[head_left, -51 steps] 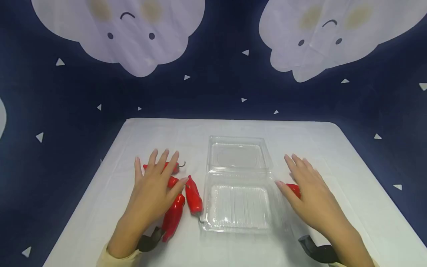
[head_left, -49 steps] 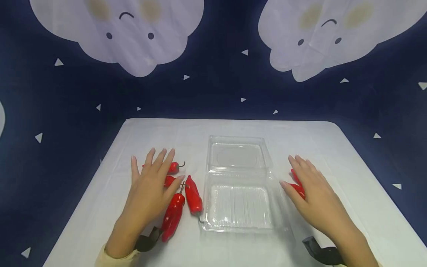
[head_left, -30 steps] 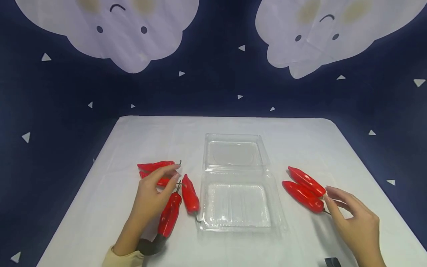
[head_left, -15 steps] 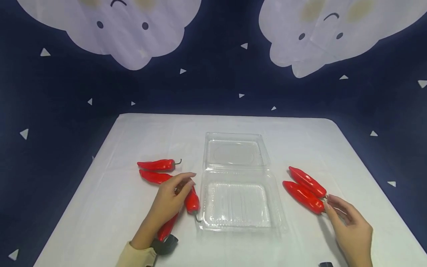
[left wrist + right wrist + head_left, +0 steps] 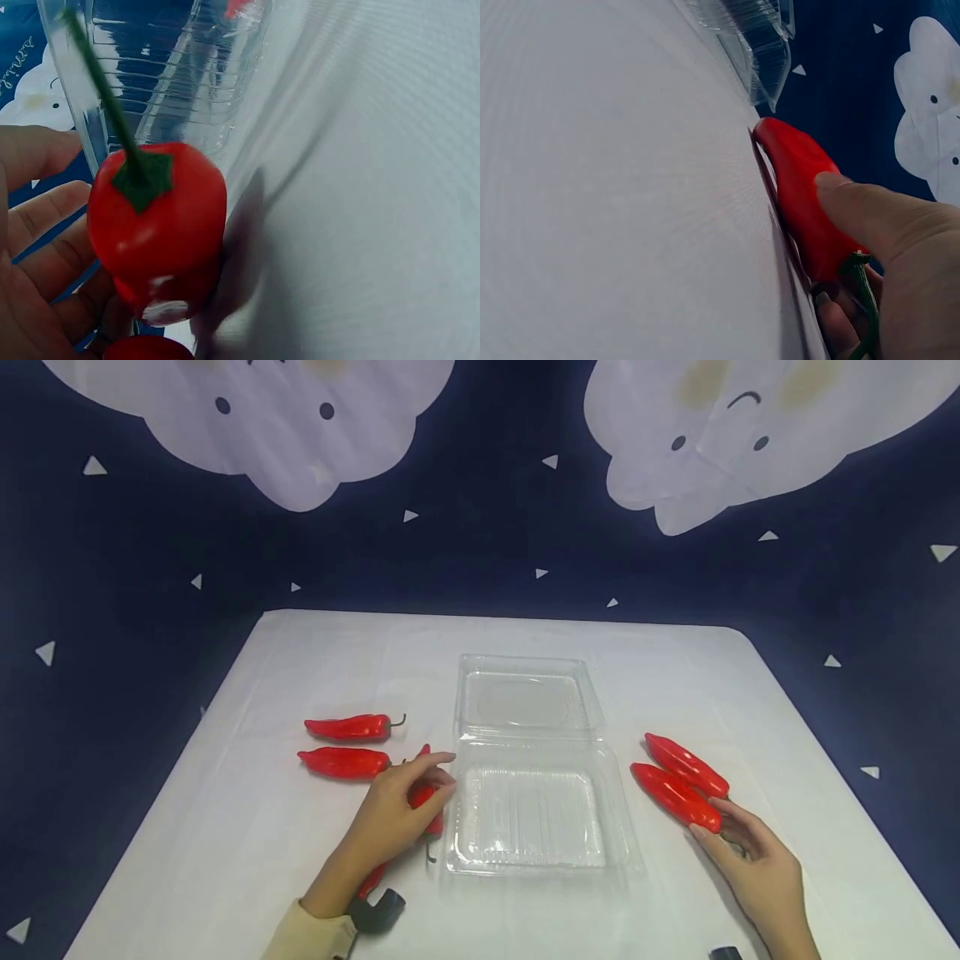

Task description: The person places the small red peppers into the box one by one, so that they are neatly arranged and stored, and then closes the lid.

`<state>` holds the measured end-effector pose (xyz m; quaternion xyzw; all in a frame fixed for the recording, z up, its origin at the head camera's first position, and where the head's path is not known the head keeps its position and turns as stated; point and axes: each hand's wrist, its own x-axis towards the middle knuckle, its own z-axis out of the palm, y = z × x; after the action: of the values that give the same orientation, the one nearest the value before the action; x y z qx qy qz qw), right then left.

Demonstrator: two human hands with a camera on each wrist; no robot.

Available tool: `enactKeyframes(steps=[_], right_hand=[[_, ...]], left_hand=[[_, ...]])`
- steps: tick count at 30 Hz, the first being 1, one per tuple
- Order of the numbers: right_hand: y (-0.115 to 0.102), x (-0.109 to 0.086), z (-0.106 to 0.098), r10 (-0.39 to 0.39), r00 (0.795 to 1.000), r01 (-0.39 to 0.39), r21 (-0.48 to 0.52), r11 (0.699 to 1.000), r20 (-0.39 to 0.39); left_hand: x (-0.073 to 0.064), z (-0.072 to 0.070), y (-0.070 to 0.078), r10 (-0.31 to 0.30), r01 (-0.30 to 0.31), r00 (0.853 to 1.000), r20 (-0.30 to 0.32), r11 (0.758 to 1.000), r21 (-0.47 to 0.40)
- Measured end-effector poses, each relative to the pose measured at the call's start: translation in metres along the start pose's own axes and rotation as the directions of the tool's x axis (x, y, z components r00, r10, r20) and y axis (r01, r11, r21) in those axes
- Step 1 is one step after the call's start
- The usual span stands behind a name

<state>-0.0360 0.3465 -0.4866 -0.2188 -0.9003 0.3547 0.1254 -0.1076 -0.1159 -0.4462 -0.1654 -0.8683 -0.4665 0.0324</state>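
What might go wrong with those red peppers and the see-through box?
The right hand grips one red pepper close beside a neighbouring pepper, so lifting it might nudge that one away. The left hand reaches round another pepper close to the clear box, so its fingers could bump the box and make it slide.

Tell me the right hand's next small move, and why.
Probably lift the nearer pepper on the right: the right hand's grip has its thumb against it and fingers by its stem end, while the clear container lies open to its left.
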Motion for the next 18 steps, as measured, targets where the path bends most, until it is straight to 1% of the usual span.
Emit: enactKeyframes(steps=[6, 10, 12, 15, 18], right_hand=[[-0.0036, -0.0023, 0.0018, 0.018, 1.0, -0.018, -0.008, 1.0, 0.017], [-0.0048, -0.0026, 0.0021, 0.023, 1.0, -0.023, -0.024, 0.999, 0.017], [-0.0049, -0.0024, 0.0018, 0.017, 1.0, -0.017, -0.027, 1.0, 0.012], [-0.0049, -0.0022, 0.001, 0.009, 1.0, -0.009, -0.025, 1.0, -0.007], [-0.0047, -0.0013, 0.0, -0.015, 1.0, 0.015, 0.005, 1.0, -0.026]], left_hand=[[-0.0008, 0.0011, 0.0017, -0.038, 0.038, 0.999, -0.007, 0.999, 0.0], [-0.0004, 0.0005, 0.0015, -0.038, 0.039, 0.999, 0.006, 0.999, -0.025], [-0.0002, -0.0002, 0.0015, -0.051, 0.051, 0.999, 0.017, 0.998, -0.042], [-0.0001, -0.0019, 0.0023, -0.107, 0.11, 0.993, 0.044, 0.99, -0.091], [0.0001, -0.0038, 0.0037, -0.18, 0.189, 0.981, 0.068, 0.971, -0.148]])
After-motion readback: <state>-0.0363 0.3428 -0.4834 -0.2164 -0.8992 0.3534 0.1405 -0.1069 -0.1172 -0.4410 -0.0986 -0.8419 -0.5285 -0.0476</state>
